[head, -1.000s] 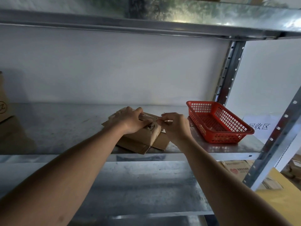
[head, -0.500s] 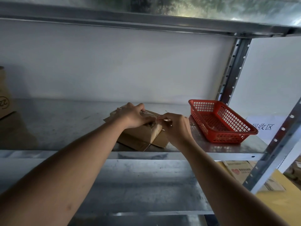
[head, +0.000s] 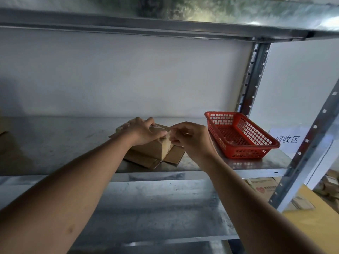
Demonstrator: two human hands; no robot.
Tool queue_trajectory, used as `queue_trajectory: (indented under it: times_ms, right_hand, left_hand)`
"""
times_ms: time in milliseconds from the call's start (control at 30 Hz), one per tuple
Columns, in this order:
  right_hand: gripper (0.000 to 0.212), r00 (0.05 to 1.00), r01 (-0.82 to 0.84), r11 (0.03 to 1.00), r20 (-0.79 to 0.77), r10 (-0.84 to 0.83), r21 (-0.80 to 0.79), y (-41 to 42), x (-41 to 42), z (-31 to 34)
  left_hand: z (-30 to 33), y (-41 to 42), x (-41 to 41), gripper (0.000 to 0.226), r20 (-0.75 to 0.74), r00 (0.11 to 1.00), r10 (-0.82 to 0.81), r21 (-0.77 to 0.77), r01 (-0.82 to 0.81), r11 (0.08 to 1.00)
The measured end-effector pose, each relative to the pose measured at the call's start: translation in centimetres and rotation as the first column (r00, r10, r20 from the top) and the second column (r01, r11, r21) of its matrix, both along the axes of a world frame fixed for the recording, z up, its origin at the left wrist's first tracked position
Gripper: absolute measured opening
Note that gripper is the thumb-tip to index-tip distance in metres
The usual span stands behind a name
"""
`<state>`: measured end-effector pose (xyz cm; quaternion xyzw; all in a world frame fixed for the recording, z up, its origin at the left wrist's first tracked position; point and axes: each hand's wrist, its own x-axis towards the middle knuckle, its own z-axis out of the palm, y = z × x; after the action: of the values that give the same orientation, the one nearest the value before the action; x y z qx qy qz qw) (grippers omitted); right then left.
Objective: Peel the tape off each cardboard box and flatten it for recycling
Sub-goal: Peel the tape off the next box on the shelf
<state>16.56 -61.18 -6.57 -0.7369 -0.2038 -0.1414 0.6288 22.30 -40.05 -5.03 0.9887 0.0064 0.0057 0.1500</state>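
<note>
A small cardboard box (head: pixel 156 149) sits on the metal shelf (head: pixel 64 143), resting on top of a flat piece of cardboard (head: pixel 174 155) whose flaps stick out beneath it toward the front edge. The left hand (head: pixel 145 132) lies over the top of the box with its fingers curled down across the far edge and the thumb against the near upper corner, gripping the box and holding it in place. The right hand (head: pixel 190 139) is just beside it at the box's right end, fingers bent and bunched together, the fingertips pinching something thin and pale at the top corner, which looks like a strip of tape (head: pixel 169 133), though it is too small and blurred to be sure. The two hands nearly touch at that corner. To the right of the box, close to the right hand but apart from it, stands a red plastic basket (head: pixel 256 151) with a mesh wall. Beyond the basket a white paper sign (head: pixel 288 140) with printed characters hangs on the wall. Below the shelf, more boxes (head: pixel 264 187) show at the lower right
</note>
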Motion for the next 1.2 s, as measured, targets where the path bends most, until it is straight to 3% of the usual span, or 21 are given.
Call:
queue_trajectory:
  times_ms: [100, 200, 267, 433, 533, 633, 767, 833, 967, 1100, 1200]
  right_hand:
    - [0.019, 0.964, -0.071, 0.942, -0.220, 0.149, 0.327, 1.1, 0.2, -0.4]
    - [0.041, 0.890, -0.062, 0.864, -0.364, 0.274, 0.500, 2.0, 0.5, -0.8]
    - [0.029, 0.912, -0.018, 0.915, -0.368, 0.180, 0.403, 2.2, 0.7, -1.0]
    - [0.012, 0.965, 0.052, 0.999, -0.257, -0.052, -0.008, 2.3, 1.0, -1.4]
    - [0.011, 0.982, 0.161, 0.956, -0.061, -0.181, -0.247, 2.3, 1.2, -1.5]
    - [0.011, 0.962, 0.272, 0.881, 0.135, -0.238, -0.387, 2.2, 1.5, -1.2]
    - [0.008, 0.924, 0.299, 0.790, 0.371, -0.098, -0.535, 2.1, 1.5, -1.2]
    - [0.011, 0.919, 0.245, 0.773, 0.394, 0.006, -0.585, 2.2, 1.2, -1.5]
    - [0.016, 0.916, 0.221, 0.754, 0.396, 0.057, -0.619, 2.3, 1.2, -1.5]
    - [0.017, 0.865, 0.272, 0.805, 0.501, 0.036, -0.528, 2.3, 1.1, -1.6]
    - [0.016, 0.882, 0.246, 0.875, 0.471, -0.023, -0.417, 2.0, 0.9, -2.4]
  left_hand:
    - [-0.5, 0.9, 0.2, 0.069, 0.020, 0.999, -0.051, 0.001, 0.051, 0.999]
    - [-0.7, 1.4, 0.2, 0.065, 0.024, 0.997, -0.068, 0.013, 0.067, 0.998]
    - [-0.9, 1.3, 0.1, 0.065, 0.023, 0.998, -0.056, 0.012, 0.056, 0.998]
    - [-1.1, 1.1, 0.0, 0.061, 0.041, 0.998, -0.045, -0.014, 0.045, 0.999]
    - [-1.3, 1.0, 0.0, 0.062, 0.046, 0.998, -0.041, -0.025, 0.043, 0.999]
    - [-1.3, 1.0, 0.1, 0.062, 0.044, 0.998, -0.040, -0.019, 0.041, 0.999]
    - [-1.1, 1.0, 0.2, 0.063, 0.039, 0.998, -0.042, -0.009, 0.043, 0.999]
    - [-1.2, 1.1, 0.3, 0.064, 0.037, 0.998, -0.055, 0.006, 0.055, 0.998]
    - [-1.2, 1.2, 0.4, 0.071, 0.031, 0.998, -0.059, -0.002, 0.059, 0.998]
    - [-1.4, 1.2, 0.3, 0.082, 0.054, 0.998, -0.037, -0.040, 0.039, 0.998]
    - [-1.6, 1.3, 0.4, 0.081, 0.057, 0.997, -0.044, -0.049, 0.047, 0.998]
